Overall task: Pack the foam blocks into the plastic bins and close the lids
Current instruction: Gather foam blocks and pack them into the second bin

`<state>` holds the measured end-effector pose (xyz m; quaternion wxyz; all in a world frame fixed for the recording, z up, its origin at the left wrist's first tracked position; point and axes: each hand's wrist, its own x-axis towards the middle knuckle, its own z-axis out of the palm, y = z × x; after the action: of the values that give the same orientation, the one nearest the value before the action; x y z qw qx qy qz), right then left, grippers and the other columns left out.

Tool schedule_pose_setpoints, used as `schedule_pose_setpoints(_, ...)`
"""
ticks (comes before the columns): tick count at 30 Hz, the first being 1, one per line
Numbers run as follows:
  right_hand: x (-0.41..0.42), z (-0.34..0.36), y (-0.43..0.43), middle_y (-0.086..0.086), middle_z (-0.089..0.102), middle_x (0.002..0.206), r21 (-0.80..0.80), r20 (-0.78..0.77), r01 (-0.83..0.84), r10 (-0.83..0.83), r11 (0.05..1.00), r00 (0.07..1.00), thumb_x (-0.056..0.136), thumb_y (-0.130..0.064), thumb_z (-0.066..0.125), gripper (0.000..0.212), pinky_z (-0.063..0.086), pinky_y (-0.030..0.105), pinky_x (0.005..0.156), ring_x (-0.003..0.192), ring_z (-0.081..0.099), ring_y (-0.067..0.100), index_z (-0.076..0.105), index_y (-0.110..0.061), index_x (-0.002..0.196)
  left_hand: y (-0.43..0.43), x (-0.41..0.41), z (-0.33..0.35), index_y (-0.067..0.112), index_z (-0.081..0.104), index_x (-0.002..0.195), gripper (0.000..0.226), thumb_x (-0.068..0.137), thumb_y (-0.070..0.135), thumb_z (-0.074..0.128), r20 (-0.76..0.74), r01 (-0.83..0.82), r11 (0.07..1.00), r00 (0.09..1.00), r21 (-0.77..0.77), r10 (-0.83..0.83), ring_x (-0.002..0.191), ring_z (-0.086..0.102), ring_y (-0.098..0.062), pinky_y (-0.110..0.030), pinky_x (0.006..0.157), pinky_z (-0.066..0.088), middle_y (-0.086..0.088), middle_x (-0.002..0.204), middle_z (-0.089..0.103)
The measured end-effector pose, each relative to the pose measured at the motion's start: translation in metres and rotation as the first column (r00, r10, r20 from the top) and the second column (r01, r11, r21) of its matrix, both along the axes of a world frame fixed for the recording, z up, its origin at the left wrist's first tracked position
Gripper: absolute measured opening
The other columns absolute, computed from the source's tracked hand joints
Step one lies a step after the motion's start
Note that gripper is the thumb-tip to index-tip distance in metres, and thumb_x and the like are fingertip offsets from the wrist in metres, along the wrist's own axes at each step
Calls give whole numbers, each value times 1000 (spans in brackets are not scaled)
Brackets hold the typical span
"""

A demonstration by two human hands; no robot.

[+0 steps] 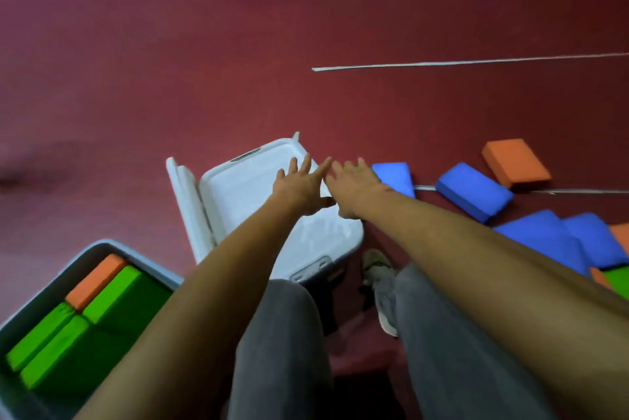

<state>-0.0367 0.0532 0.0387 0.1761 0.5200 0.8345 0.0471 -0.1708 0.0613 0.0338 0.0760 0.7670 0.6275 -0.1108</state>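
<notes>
Dim, uneven indoor light; soft motion blur throughout, with wide-angle bending and darkening at the edges.

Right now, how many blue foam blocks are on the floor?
4. One blue block just past the right hand; a second beside the orange block; a third and fourth side by side nearer the right edge. The right arm may hide more.

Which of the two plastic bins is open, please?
The grey bin at lower left: green blocks and an orange block show inside; the other has a white lid on.
</notes>
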Motion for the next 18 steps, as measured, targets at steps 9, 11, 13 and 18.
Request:
schedule_pose_setpoints(9,118,-71,48,15,25,158,-93,-25,222,-226,970,974,89,-38,64,75,23,55,115,139,34,36,31,-17,153,65,125,-64,41,-2,158,99,83,71,58,36,157,979,987,-132,-154,153,2,-35,-53,119,17,-8,167,-1)
schedule_pose_setpoints(11,133,-94,64,14,26,157,-139,-50,269,-277,953,959,90,-37,63,71,24,54,114,139,34,36,32,-18,152,82,137,-91,39,-2,158,100,84,70,58,68,127,973,991,-194,-116,153,2,-35,-52,120,18,-14,166,-1)
schedule_pose_setpoints(13,146,-118,80,14,26,156,-178,-59,300,-315,937,947,91,-34,61,66,24,55,114,138,34,37,35,-18,150,99,147,-119,33,-1,159,102,86,63,63,162,57,961,987,-271,-13,153,4,-36,-50,121,20,-19,165,1)
schedule_pose_setpoints(18,173,-178,123,15,36,146,-253,-94,380,-414,890,906,90,-32,60,61,32,55,107,132,41,39,40,-15,144,146,161,-187,6,0,158,106,88,42,71,332,-154,910,897,-384,292,149,18,-38,-41,120,22,-24,162,14)
